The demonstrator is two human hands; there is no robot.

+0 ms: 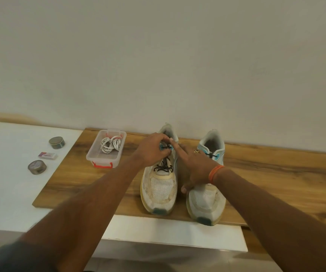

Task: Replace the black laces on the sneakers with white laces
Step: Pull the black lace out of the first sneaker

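Both bare forearms reach forward from the lower corners and converge toward each other, the left hand [154, 150] slightly farther ahead than the right hand [194, 165]. The left hand is palm-down with its fingers [165, 138] curled in, the tips pinching something small just beyond its knuckles. The right hand lies flatter, its index finger [174, 146] stretched out toward the left hand's fingertips, its thumb [184, 188] pointing back toward the body, and an orange band [215, 173] circling its wrist.
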